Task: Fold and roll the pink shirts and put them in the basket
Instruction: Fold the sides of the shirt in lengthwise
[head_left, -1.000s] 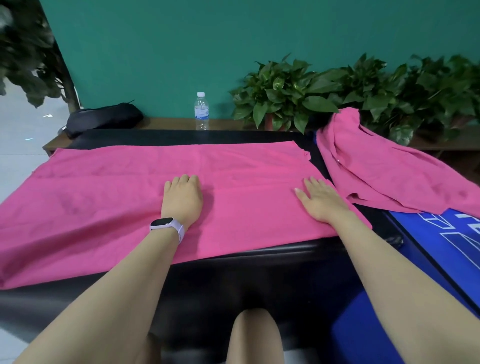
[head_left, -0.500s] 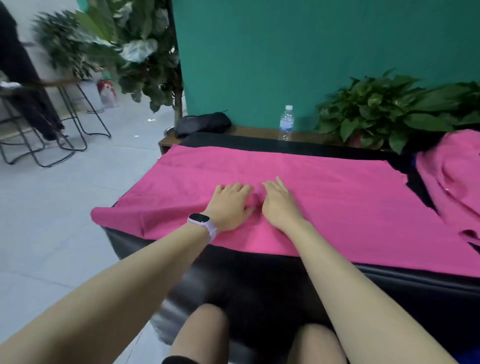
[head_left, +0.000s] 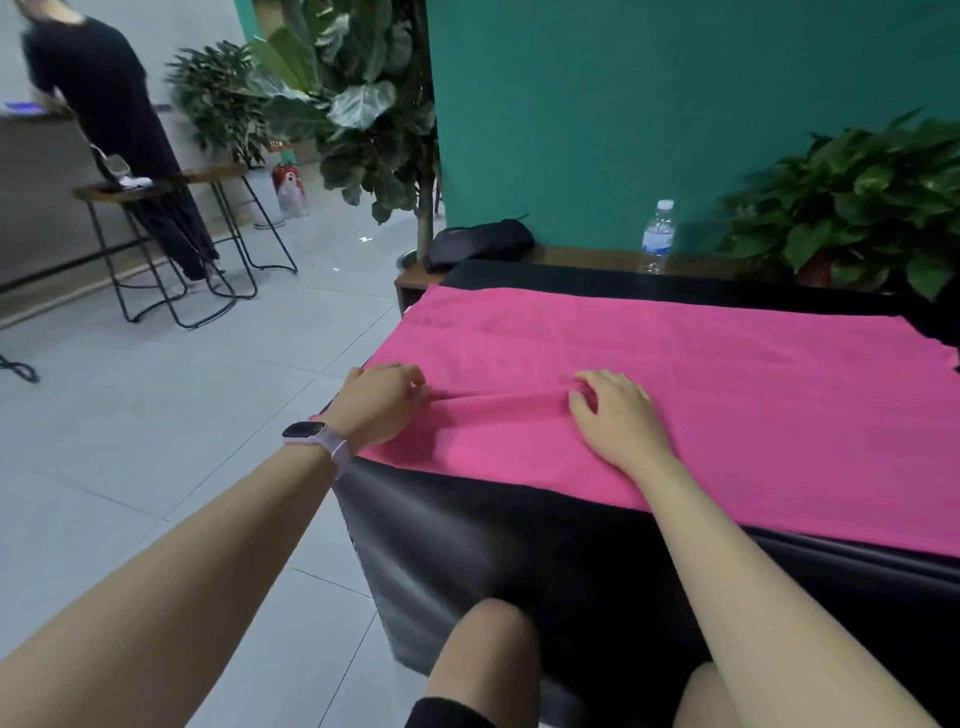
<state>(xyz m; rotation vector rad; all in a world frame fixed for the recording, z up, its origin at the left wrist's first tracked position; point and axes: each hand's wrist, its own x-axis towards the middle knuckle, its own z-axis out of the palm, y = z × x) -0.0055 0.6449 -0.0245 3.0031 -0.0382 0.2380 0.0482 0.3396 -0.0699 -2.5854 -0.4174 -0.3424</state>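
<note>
A pink shirt (head_left: 727, 395), folded into a long flat band, lies across the black table (head_left: 519, 545). My left hand (head_left: 379, 405), with a watch on its wrist, sits at the shirt's left end, fingers curled onto the fabric's edge. About a hand's width to the right, my right hand (head_left: 618, 421) rests on the shirt with its fingers bent and pinching the cloth. A low raised ridge of fabric runs between the two hands. No basket is in view.
Behind the table, a wooden shelf (head_left: 587, 257) carries a water bottle (head_left: 658, 236), a black pouch (head_left: 478, 244) and a potted plant (head_left: 857, 208). Grey tiled floor lies to the left, with metal stools (head_left: 171, 249), a tall plant (head_left: 353, 104) and a person in black (head_left: 114, 119).
The view has swung left, and the second pink shirt has left the frame. Both hands have slid to the shirt's left end, moved apart and curled their fingers, raising a ridge of cloth.
</note>
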